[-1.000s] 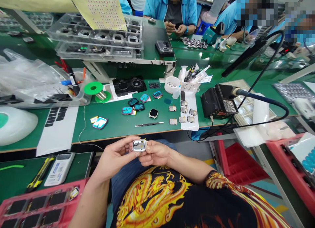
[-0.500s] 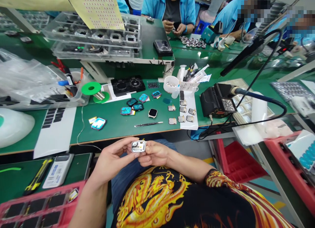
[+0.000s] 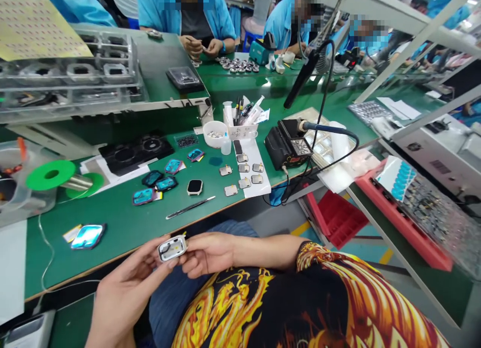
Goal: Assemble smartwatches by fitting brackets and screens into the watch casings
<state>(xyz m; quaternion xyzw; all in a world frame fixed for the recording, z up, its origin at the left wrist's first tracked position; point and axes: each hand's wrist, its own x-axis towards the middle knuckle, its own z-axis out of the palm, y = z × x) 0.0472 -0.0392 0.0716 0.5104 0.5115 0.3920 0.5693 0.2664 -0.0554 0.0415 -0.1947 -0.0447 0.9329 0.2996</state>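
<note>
The person's left hand (image 3: 130,285) and right hand (image 3: 212,252) together held a pale, rounded-rectangular watch case (image 3: 172,248), its open interior turned upward so that a dark strip inside could be seen. The fingers of both hands were closed around it: those of the left gripped its left end, with the thumb along the lower edge, while those of the right pinched the opposite end. The case was above the person's lap, just in front of the near edge of the green surface (image 3: 120,230). On that surface, near the hands, lay slim tweezers (image 3: 190,207), and beyond them a smartwatch (image 3: 195,187) with a dark screen. To its left was a cluster of blue-filmed parts (image 3: 144,196); to its right, small metal plates (image 3: 231,190) lay on and beside a white sheet (image 3: 251,150). A green spool (image 3: 52,175) stood farther left.
</note>
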